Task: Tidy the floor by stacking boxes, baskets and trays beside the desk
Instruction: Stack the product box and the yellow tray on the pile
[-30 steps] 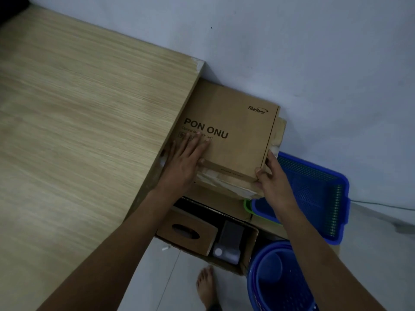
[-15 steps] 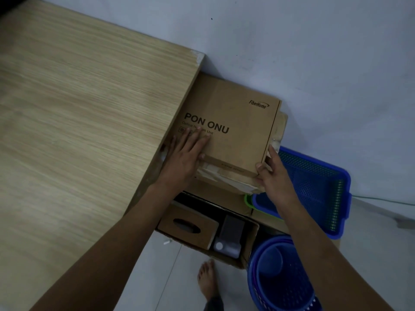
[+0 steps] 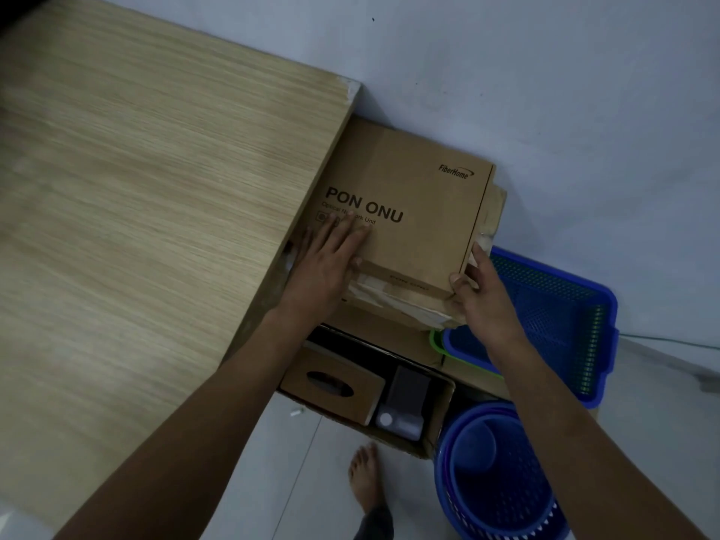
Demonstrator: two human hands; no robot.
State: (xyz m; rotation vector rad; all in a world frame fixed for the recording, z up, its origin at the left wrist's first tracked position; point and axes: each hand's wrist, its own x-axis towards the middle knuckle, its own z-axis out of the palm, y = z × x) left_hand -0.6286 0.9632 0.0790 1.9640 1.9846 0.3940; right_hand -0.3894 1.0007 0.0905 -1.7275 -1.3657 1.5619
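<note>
Wooden desk | beside its edge, PON ONU box tops a cardboard stack | blue tray and blue basket near, unstacked | left hand flat, fingers spread on lid | right hand pinches box corner | stacking seems partway.

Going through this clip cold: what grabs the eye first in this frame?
The brown PON ONU box at centre, wedged between the wooden desk and the wall. The left hand lies flat on its lid; the right hand pinches its near right corner. A blue mesh tray sits to the right.
</note>
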